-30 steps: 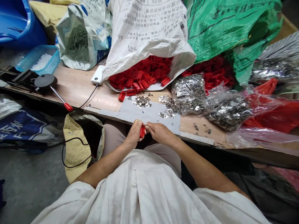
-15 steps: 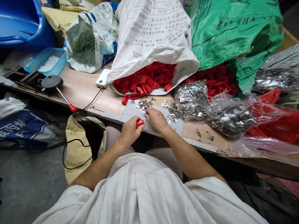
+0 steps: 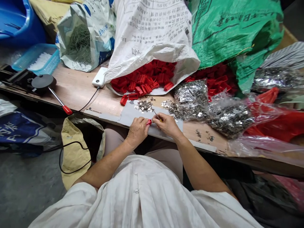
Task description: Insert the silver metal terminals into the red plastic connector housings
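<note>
In the head view my left hand (image 3: 138, 130) is closed round a red plastic part (image 3: 148, 122), most of which its fingers hide. Close against it, my right hand (image 3: 167, 124) is pinched on a thin metal tool with a yellow handle (image 3: 161, 120); its exact kind is too small to make out. Both hands meet above a grey mat (image 3: 127, 114) at the table's front edge. Just beyond them lies a pile of small shiny metal pieces (image 3: 144, 106), with a second pile (image 3: 169, 105) to its right. Two loose red parts (image 3: 123, 100) lie behind the mat.
A white sack (image 3: 152, 50) spills red parts at the back. To the right lie plastic bags of metal pieces (image 3: 192, 98) and a green sack (image 3: 234, 28). Leftward are a white power bank (image 3: 99, 77), a red-tipped lever (image 3: 67, 109) and a blue basket (image 3: 54, 60).
My right hand has come back from the metal pieces to the red part, and the metal tool now shows in it. The left hand has turned the red part. The view has shifted slightly.
</note>
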Available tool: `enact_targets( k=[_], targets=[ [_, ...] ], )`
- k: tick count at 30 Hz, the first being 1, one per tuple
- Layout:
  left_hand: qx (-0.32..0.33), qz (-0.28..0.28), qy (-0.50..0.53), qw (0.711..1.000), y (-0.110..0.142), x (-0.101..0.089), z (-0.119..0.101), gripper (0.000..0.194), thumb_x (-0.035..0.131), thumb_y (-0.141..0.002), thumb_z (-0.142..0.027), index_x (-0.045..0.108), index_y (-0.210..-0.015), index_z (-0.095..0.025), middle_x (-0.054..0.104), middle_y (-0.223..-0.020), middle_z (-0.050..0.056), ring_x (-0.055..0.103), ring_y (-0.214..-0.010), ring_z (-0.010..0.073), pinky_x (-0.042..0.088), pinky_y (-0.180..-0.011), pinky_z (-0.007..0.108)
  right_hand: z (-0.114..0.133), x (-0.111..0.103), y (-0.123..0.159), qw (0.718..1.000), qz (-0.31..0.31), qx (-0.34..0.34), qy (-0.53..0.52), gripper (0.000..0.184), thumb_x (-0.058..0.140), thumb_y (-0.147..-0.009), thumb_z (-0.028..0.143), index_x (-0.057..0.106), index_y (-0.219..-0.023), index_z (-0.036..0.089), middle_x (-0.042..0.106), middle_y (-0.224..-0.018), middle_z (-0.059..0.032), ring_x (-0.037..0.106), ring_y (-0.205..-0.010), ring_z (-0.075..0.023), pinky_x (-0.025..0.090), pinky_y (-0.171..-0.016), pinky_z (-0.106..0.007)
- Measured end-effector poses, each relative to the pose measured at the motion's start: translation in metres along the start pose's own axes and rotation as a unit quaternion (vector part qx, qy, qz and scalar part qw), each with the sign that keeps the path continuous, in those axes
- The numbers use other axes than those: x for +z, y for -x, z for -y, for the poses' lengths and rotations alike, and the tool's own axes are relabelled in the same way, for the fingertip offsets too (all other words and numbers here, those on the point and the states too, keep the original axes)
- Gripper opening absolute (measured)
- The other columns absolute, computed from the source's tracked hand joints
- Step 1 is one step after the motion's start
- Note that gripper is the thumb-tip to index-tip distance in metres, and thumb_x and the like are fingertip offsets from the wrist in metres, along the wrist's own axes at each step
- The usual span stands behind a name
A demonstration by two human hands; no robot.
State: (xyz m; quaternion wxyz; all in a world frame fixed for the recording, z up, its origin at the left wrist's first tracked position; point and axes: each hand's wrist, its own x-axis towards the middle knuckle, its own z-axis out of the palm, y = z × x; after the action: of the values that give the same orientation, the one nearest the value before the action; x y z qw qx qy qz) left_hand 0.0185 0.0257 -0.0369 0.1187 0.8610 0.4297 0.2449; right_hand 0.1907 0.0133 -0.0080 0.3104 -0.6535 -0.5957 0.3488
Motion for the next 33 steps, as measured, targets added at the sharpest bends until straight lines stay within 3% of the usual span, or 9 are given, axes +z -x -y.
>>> enact_targets(
  k=[5,15,23,29,33],
  targets=[
    [-0.007,-0.003,-0.02,1.0,0.003,0.007,-0.004,0.02,0.055,-0.09,-0.028,0.06,-0.107,-0.018,0.059,-0.091,0.007,0.052,-0.088,0.0224,0.045,-0.082,0.035,-0.005,0.008,0.002,0.999,-0.049,-0.023,0.006,0.014,0.057,-0.08,0.032,0.059,-0.074,0.02,0.061,-0.07,0.002,0.051,-0.065,-0.0124,0.038,-0.064,-0.025],
    [-0.008,-0.012,-0.024,1.0,0.008,0.013,-0.005,0.022,0.059,-0.088,-0.028,0.059,-0.107,-0.017,0.06,-0.091,0.007,0.053,-0.089,0.0232,0.045,-0.082,0.037,-0.004,0.013,0.005,0.996,-0.076,-0.042,0.029,0.011,0.055,-0.083,0.029,0.061,-0.08,0.02,0.066,-0.075,0.001,0.055,-0.062,-0.0122,0.04,-0.065,-0.025],
    [0.054,-0.067,0.037,0.996,0.013,0.015,0.001,0.025,0.049,-0.093,-0.023,0.056,-0.116,-0.015,0.067,-0.105,0.01,0.061,-0.097,0.0208,0.047,-0.086,0.037,0.007,0.019,0.013,0.982,-0.073,-0.063,0.165,0.014,0.049,-0.087,0.027,0.06,-0.084,0.02,0.069,-0.088,-0.0081,0.061,-0.082,-0.0198,0.043,-0.077,-0.029],
    [0.089,-0.054,0.046,0.993,0.019,0.015,0.005,0.031,0.045,-0.095,-0.017,0.053,-0.125,-0.018,0.067,-0.117,0.009,0.063,-0.104,0.0175,0.046,-0.091,0.036,-0.001,0.009,0.015,0.996,-0.045,-0.045,0.059,0.019,0.049,-0.09,0.034,0.061,-0.093,0.021,0.069,-0.087,-0.0035,0.059,-0.073,-0.0156,0.043,-0.072,-0.026],
    [0.101,-0.036,0.038,0.993,0.019,0.01,0.013,0.033,0.045,-0.095,-0.018,0.055,-0.126,-0.02,0.067,-0.119,0.007,0.06,-0.102,0.0181,0.047,-0.092,0.035,-0.01,-0.002,0.018,0.997,0.015,-0.04,0.071,0.031,0.034,-0.097,0.036,0.061,-0.1,0.021,0.062,-0.074,-0.0009,0.055,-0.065,-0.0147,0.04,-0.067,-0.026]
  ],
)
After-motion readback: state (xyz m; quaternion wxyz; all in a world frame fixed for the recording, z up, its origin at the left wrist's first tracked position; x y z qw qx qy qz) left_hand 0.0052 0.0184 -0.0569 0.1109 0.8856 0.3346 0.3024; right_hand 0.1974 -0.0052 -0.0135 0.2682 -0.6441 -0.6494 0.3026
